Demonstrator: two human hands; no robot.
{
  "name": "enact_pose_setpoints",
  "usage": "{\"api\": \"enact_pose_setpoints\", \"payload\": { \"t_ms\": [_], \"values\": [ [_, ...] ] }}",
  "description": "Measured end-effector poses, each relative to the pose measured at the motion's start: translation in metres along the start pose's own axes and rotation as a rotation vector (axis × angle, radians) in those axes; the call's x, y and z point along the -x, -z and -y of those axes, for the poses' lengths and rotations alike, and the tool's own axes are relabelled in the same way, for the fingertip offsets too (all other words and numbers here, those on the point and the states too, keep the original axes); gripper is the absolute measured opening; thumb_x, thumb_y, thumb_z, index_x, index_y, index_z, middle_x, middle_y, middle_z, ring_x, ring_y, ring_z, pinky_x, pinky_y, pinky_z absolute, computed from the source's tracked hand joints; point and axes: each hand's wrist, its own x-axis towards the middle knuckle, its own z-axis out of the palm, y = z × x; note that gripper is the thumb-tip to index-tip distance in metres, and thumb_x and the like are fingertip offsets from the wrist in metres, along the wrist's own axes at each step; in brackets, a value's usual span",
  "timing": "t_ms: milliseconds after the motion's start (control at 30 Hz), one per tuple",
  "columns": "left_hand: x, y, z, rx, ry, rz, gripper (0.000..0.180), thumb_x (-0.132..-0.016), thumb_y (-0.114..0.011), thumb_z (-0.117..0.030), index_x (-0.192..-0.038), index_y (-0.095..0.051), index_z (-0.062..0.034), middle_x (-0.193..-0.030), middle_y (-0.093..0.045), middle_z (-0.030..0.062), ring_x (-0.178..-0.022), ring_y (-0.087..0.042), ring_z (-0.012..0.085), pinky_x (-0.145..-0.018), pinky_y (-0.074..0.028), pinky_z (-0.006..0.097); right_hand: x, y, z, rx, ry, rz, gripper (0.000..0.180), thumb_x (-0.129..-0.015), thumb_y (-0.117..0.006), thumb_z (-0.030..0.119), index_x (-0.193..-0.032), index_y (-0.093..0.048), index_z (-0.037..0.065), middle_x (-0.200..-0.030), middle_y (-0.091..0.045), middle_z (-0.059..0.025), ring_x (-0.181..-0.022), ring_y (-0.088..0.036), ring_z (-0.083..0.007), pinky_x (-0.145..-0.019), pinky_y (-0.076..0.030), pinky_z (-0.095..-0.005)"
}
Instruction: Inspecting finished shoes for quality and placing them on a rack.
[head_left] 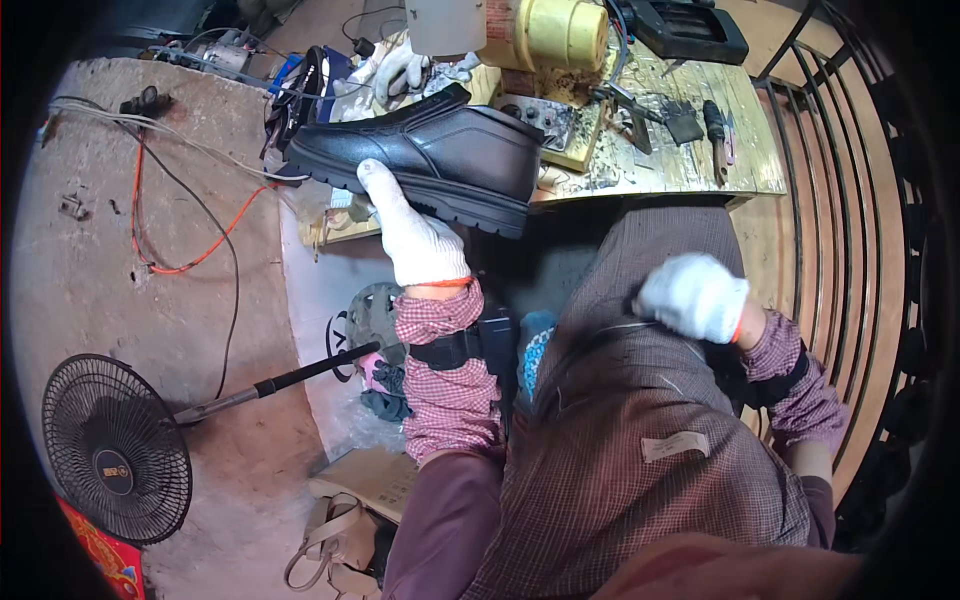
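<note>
A black leather shoe [450,150] with a thick ridged sole is held up on its side-on profile, toe to the left, in front of the workbench. My left hand [415,230], in a white knit glove, grips it by the sole, thumb on the near side; the other fingers are hidden behind the shoe. My right hand [695,297], also gloved in white, is curled closed above my lap and slightly blurred. Whatever it may hold is hidden. Beneath it lies the dark checked apron [640,400], with pale thread-like lines on the cloth.
On the wooden workbench [755,165] are a yellow cylindrical machine part [560,35], a dark-handled tool [714,130] and loose white gloves [400,70]. A black fan [115,450] stands lower left. Cables, one an orange cord [185,268], run at left. A metal rack [840,200] borders the right.
</note>
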Motion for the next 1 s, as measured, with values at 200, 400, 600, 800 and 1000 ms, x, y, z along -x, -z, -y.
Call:
{"api": "enact_pose_setpoints", "payload": {
  "t_ms": [200,400,600,800,1000],
  "values": [
    [0.028,0.025,0.056,0.231,0.162,0.307,0.090,-0.101,-0.050,-0.077,-0.167,-0.037,-0.0168,-0.167,-0.044,0.0099,-0.150,-0.045,0.0345,-0.126,-0.035,0.056,-0.018,0.037,-0.003,-0.136,0.063,-0.794,0.051,-0.094,-0.074,0.027,-0.139,-0.064,0.004,-0.153,-0.058,-0.0213,-0.123,-0.066,-0.0414,-0.105,-0.054,-0.0464],
    [0.032,0.089,0.101,0.167,0.460,0.235,0.087,-0.101,-0.049,-0.076,-0.165,-0.039,-0.0169,-0.165,-0.046,0.0095,-0.148,-0.047,0.0334,-0.126,-0.034,0.056,-0.034,0.035,0.067,0.065,0.572,-0.785,0.046,-0.085,-0.075,0.009,-0.129,-0.064,0.011,-0.143,-0.063,-0.0165,-0.096,-0.072,-0.0268,-0.081,-0.063,-0.0396],
    [0.005,0.104,0.131,0.152,0.512,0.276,0.083,-0.101,-0.050,-0.074,-0.161,-0.042,-0.0172,-0.162,-0.048,0.0086,-0.147,-0.048,0.0324,-0.126,-0.035,0.056,0.007,0.037,0.048,-0.094,0.160,-0.589,0.029,-0.084,-0.073,0.009,-0.113,-0.069,0.005,-0.125,-0.071,-0.0154,-0.087,-0.073,-0.0245,-0.063,-0.060,-0.0344],
    [-0.048,0.094,0.125,0.122,0.345,0.276,0.079,-0.101,-0.051,-0.072,-0.158,-0.045,-0.0175,-0.160,-0.051,0.0076,-0.146,-0.049,0.0314,-0.125,-0.036,0.055,0.070,0.001,0.017,-0.007,-0.216,-0.737,0.049,-0.090,-0.076,0.023,-0.133,-0.069,0.001,-0.145,-0.066,-0.0217,-0.105,-0.072,-0.0362,-0.089,-0.055,-0.0446],
    [-0.068,0.095,0.104,0.028,0.175,0.218,0.075,-0.100,-0.052,-0.069,-0.155,-0.049,-0.0177,-0.157,-0.054,0.0067,-0.146,-0.050,0.0304,-0.124,-0.037,0.055,0.109,-0.040,0.013,-0.024,-0.442,-0.663,0.044,-0.094,-0.074,0.025,-0.132,-0.071,0.003,-0.144,-0.067,-0.0199,-0.113,-0.070,-0.0365,-0.093,-0.054,-0.0442]
  ]
}}
